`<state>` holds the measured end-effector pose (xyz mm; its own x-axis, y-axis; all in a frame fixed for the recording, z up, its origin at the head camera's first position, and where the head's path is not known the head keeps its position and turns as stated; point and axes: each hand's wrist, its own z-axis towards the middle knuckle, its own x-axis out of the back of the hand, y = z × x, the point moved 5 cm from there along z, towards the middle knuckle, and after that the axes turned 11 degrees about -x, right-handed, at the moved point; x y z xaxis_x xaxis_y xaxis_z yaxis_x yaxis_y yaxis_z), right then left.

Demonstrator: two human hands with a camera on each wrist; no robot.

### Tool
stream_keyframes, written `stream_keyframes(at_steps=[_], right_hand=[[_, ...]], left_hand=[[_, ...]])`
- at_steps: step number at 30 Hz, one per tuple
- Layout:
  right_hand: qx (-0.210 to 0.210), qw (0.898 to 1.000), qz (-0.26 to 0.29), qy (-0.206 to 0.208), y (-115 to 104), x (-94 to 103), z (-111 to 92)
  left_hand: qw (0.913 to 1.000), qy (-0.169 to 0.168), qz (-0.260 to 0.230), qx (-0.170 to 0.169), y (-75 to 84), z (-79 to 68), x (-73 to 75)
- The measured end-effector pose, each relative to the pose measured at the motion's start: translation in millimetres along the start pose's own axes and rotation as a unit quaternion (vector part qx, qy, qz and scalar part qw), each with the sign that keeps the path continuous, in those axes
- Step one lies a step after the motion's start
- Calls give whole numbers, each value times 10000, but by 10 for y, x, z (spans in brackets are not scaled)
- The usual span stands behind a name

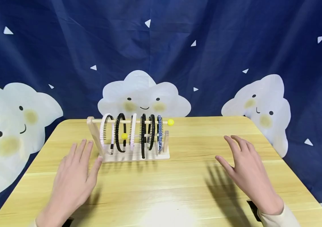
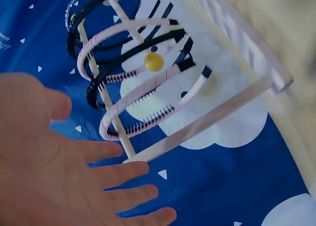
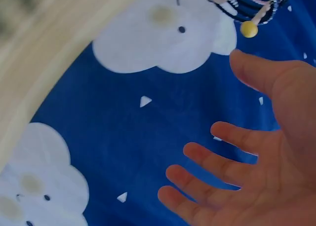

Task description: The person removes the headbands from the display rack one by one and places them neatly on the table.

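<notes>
A pale wooden rack (image 1: 95, 134) stands at the middle-left of the table, its rods tipped with yellow balls (image 1: 170, 122). Several toothed headbands hang on its upper rod: a white one (image 1: 102, 130) at the left, black ones (image 1: 117, 132), another white one (image 1: 133, 129), and a glittery blue one (image 1: 160, 132) at the right end. My left hand (image 1: 74, 178) is by the rack's left end with fingers extended, holding nothing; whether the thumb touches the base I cannot tell. Over the table's right side, my right hand (image 1: 247, 167) hovers with fingers spread and nothing in it.
The wooden table (image 1: 189, 176) has rounded far corners. Behind it hangs a dark blue curtain (image 1: 206, 25) printed with smiling white clouds (image 1: 144, 91) and small white triangles. A dark strap (image 1: 253, 209) shows at the right wrist.
</notes>
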<state>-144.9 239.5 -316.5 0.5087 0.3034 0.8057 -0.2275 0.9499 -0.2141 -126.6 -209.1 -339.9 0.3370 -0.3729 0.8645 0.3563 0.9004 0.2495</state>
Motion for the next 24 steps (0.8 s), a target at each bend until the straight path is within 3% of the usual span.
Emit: stream_keyframes(at_steps=[9, 17, 24], right_hand=[[74, 9994, 306, -128, -319, -40, 157], [273, 9983, 465, -241, -560, -94, 272], [167, 9975, 652, -211, -748, -122, 404]], left_hand=[[9944, 958, -298, -337, -46, 348, 295], [9848, 1453, -951, -17, -105, 520, 437], [9678, 2131, -1322, 236, -130, 657, 490]])
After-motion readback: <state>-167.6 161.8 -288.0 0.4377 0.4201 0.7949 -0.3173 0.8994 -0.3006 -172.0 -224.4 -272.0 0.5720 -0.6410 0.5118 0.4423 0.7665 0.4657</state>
